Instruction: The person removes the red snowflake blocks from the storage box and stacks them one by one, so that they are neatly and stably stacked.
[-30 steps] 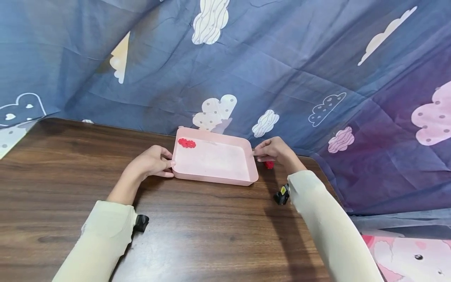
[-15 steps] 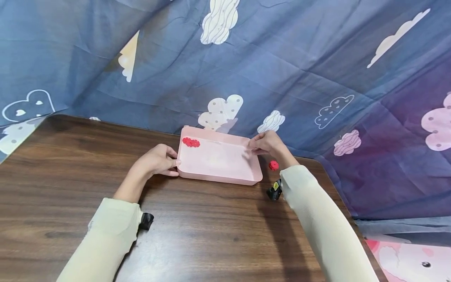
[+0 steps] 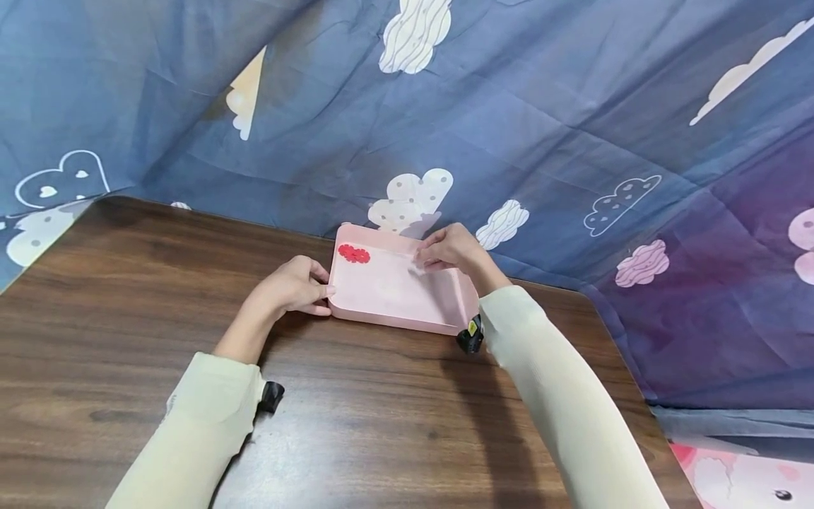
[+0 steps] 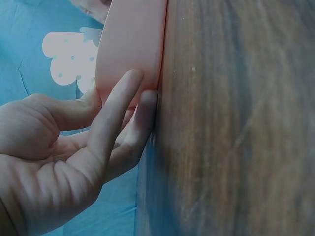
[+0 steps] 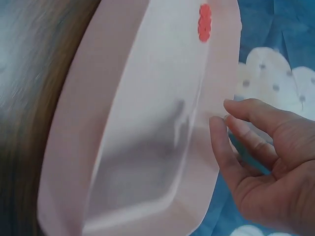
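A shallow pink tray lies on the wooden table near the curtain. Flat red scalloped pieces, joined in a short row, rest in its back left corner. My left hand holds the tray's left end, thumb at the rim and fingers against the outer wall. Above the tray's back part is my right hand, its fingers loosely bent. In the right wrist view the right hand's fingertips are close together near the back rim, with nothing clearly seen between them.
A blue patterned curtain hangs right behind the table. Wooden tabletop extends in front of the tray. Black wrist devices sit at the left sleeve and the right sleeve. A pink printed surface is at the lower right.
My right hand has left the tray's right end and moved left over its back part. A red piece on the table right of the tray is now hidden. The left hand keeps its hold.
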`<state>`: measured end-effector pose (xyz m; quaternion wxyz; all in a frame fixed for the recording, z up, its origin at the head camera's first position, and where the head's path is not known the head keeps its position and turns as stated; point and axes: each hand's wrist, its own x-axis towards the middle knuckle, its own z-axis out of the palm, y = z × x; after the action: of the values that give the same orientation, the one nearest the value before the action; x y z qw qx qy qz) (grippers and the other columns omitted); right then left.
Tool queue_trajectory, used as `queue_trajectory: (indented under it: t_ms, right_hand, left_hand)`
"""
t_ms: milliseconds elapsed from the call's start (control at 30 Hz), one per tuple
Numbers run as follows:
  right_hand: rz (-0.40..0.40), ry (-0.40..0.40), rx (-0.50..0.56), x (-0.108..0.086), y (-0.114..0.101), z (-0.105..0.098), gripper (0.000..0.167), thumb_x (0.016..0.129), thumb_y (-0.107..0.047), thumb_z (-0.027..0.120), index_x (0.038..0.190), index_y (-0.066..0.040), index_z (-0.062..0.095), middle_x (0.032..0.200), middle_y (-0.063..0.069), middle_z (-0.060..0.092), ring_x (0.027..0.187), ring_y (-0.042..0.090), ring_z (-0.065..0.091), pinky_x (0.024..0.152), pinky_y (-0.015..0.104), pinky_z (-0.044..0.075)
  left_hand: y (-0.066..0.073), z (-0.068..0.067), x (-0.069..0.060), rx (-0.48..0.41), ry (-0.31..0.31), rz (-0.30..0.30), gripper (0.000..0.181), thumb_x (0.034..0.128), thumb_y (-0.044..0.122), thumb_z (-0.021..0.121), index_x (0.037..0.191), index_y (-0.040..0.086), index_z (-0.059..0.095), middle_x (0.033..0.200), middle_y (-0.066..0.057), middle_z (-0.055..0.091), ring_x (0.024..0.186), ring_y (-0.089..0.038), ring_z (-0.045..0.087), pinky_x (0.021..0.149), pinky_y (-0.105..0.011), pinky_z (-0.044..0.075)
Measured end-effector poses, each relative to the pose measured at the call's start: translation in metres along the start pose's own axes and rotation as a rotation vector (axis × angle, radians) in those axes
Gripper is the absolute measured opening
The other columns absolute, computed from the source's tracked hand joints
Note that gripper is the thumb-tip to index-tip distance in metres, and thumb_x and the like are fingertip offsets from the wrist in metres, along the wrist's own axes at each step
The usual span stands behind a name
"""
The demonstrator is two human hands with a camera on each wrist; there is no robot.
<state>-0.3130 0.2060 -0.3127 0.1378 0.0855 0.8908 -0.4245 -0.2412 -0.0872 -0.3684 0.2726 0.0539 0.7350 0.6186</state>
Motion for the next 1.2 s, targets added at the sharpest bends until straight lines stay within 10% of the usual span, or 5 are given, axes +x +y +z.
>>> queue_trajectory:
  t_ms: [400, 833, 1200]
  right_hand:
    - [-0.053, -0.066, 0.021, 0.016, -0.031, 0.045, 0.031, 0.09, 0.008, 0.08, 0.119, 0.016, 0.072, 0.069, 0.003, 0.075, 0.067, 0.013, 0.075, 0.1, 0.05, 0.064]
    - [-0.016, -0.06, -0.082, 0.029, -0.042, 0.077, 0.025, 0.09, -0.003, 0.086, 0.111, 0.007, 0.079, 0.112, 0.025, 0.079, 0.083, 0.025, 0.08, 0.091, 0.041, 0.07]
    - [0.057, 0.033, -0.109, 0.038, -0.038, 0.089, 0.027, 0.081, -0.003, 0.093, 0.106, 0.002, 0.082, 0.086, 0.011, 0.08, 0.056, 0.009, 0.067, 0.06, 0.022, 0.067]
  left_hand:
    - [0.001, 0.0, 0.0, -0.006, 0.017, 0.007, 0.044, 0.1065, -0.004, 0.057, 0.144, -0.02, 0.041, 0.117, -0.024, 0.056, 0.082, -0.015, 0.068, 0.083, -0.027, 0.071]
    - [0.001, 0.002, 0.005, -0.035, 0.017, -0.015, 0.044, 0.107, -0.003, 0.058, 0.145, -0.018, 0.042, 0.113, -0.02, 0.055, 0.081, -0.015, 0.067, 0.084, -0.029, 0.072]
    - [-0.001, 0.0, 0.004, -0.007, 0.004, -0.005, 0.047, 0.1075, -0.002, 0.056, 0.147, -0.019, 0.038, 0.107, -0.018, 0.057, 0.08, -0.014, 0.066, 0.08, -0.024, 0.071]
